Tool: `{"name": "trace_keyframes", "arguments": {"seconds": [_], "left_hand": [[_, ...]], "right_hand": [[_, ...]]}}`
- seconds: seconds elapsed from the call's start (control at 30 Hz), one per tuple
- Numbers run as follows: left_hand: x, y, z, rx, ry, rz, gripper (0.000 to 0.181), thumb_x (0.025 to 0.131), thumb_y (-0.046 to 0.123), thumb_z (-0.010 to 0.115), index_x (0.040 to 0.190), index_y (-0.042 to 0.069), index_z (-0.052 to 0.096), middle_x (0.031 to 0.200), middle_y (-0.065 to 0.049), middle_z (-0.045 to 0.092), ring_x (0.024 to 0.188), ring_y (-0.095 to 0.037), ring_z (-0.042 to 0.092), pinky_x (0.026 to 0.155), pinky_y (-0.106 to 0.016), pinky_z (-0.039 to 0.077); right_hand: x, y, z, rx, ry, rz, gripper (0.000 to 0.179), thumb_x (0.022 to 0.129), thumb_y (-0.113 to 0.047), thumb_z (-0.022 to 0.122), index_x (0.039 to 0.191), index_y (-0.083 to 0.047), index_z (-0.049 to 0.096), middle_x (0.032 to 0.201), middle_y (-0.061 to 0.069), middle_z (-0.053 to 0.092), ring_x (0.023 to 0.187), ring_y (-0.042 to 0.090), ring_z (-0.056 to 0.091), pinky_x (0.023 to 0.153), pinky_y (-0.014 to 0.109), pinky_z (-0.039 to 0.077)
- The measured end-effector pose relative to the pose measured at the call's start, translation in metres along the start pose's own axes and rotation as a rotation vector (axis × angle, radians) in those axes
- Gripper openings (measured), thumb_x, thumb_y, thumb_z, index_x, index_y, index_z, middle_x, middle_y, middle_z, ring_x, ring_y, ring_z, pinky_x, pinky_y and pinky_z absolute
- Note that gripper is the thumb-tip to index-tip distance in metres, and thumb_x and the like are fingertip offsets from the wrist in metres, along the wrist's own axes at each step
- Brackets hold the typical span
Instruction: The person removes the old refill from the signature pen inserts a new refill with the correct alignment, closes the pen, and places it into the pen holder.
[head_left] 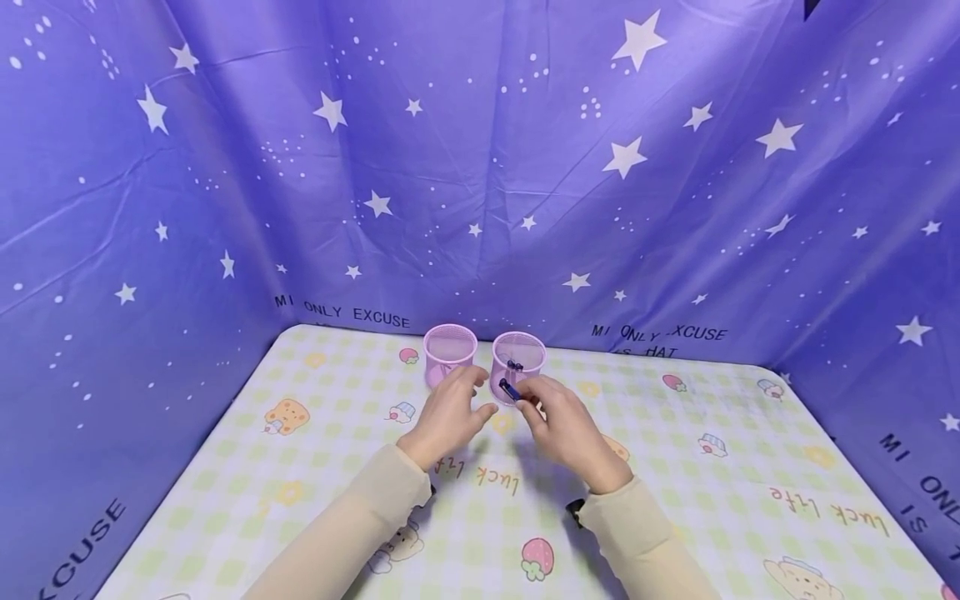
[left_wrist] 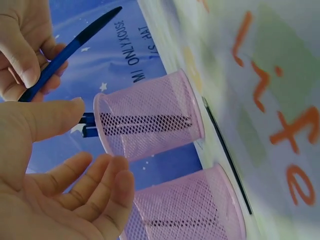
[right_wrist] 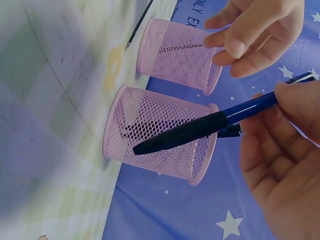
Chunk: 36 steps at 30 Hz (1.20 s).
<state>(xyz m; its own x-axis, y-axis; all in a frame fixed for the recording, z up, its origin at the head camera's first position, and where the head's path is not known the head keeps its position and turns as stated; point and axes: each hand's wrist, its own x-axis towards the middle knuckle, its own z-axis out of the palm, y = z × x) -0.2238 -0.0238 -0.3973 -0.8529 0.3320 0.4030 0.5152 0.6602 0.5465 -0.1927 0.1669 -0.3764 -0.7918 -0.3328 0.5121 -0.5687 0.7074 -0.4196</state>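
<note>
My right hand (head_left: 566,421) pinches a blue ballpoint pen (right_wrist: 240,110) with a dark grip between thumb and fingers. The pen is held in front of the right pink mesh pen holder (head_left: 504,387), black tip angled downward in the right wrist view. Inside that holder stand at least two other blue pens (left_wrist: 89,131). My left hand (head_left: 448,415) holds nothing, its fingers loosely bent near the left pink mesh pen holder (head_left: 450,332). Through that holder's mesh shows something thin and dark (left_wrist: 165,223). A thin dark pen refill (left_wrist: 227,150) lies on the table close to the holders.
A green-and-white checked cloth (head_left: 247,454) with cartoon prints covers the table. Purple star-patterned curtains (head_left: 480,167) hang behind and at both sides. The two holders stand side by side near the table's back edge.
</note>
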Motion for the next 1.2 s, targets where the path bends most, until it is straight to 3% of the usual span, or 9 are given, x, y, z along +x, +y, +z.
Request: {"name": "trace_keyframes", "arguments": {"seconds": [0.4,0.7,1.2], "left_hand": [[0.013,0.001,0.009,-0.043,0.012,-0.050,0.047,0.080,0.018,0.075,0.119,0.001,0.057,0.108,-0.011,0.060,0.091,-0.023,0.061,0.077,-0.036,0.050],[0.023,-0.001,0.018,-0.057,0.008,-0.122,0.055,0.078,0.019,0.076,0.124,-0.001,0.054,0.112,-0.014,0.061,0.100,-0.027,0.059,0.088,-0.039,0.047],[0.032,0.001,0.032,-0.170,-0.076,-0.240,0.075,0.078,0.022,0.076,0.138,-0.003,0.040,0.134,-0.021,0.050,0.122,-0.033,0.049,0.103,-0.043,0.038]], "right_hand": [[0.005,0.003,-0.004,0.040,0.042,-0.025,0.018,0.087,0.002,0.064,0.100,-0.010,0.063,0.091,-0.002,0.062,0.081,0.010,0.058,0.069,0.029,0.051],[0.008,0.007,-0.007,0.054,0.115,-0.075,0.016,0.086,0.002,0.064,0.098,-0.008,0.062,0.089,-0.001,0.060,0.079,0.011,0.058,0.067,0.027,0.051],[0.014,0.008,-0.012,0.069,0.147,-0.052,0.016,0.085,0.004,0.065,0.097,-0.007,0.063,0.088,0.000,0.062,0.077,0.012,0.058,0.066,0.036,0.051]]}}
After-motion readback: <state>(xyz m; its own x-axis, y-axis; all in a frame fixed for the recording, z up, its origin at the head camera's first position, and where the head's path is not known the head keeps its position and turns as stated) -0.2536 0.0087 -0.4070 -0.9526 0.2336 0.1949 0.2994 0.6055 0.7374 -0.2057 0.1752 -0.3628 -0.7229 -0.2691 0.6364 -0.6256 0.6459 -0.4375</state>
